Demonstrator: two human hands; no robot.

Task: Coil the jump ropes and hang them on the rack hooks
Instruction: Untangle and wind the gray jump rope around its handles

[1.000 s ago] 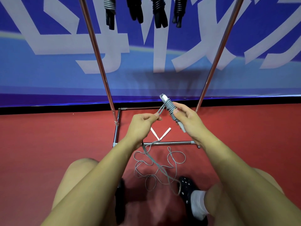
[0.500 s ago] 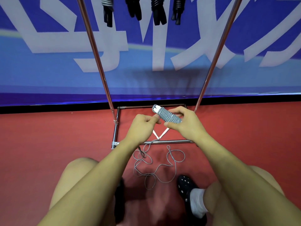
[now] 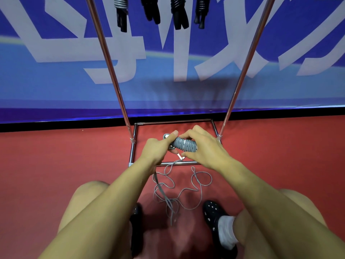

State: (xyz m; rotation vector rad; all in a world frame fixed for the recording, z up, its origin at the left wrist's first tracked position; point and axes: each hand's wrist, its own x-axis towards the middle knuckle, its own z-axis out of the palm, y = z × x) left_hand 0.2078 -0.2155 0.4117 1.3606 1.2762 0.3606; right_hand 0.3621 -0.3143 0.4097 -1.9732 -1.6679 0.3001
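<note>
A grey jump rope is partly wound round its handles into a tight coil (image 3: 184,145), lying crosswise between my hands. My right hand (image 3: 203,148) grips the coil from the right, fingers curled over it. My left hand (image 3: 158,148) pinches the rope at the coil's left end, thumb stretched along the top. The loose grey rope (image 3: 196,184) trails down from my left hand and lies in loops on the red floor between my feet. The metal rack (image 3: 112,71) stands in front of me, with several coiled ropes (image 3: 177,14) hanging at the top.
The rack's rectangular base frame (image 3: 133,152) lies on the red floor under my hands. A blue banner wall (image 3: 56,81) stands right behind the rack. My knees and black shoes (image 3: 214,214) flank the loose rope.
The coil has tipped from upright to lying crosswise and grown longer. My left hand has moved up to its left end, and less loose rope lies on the floor.
</note>
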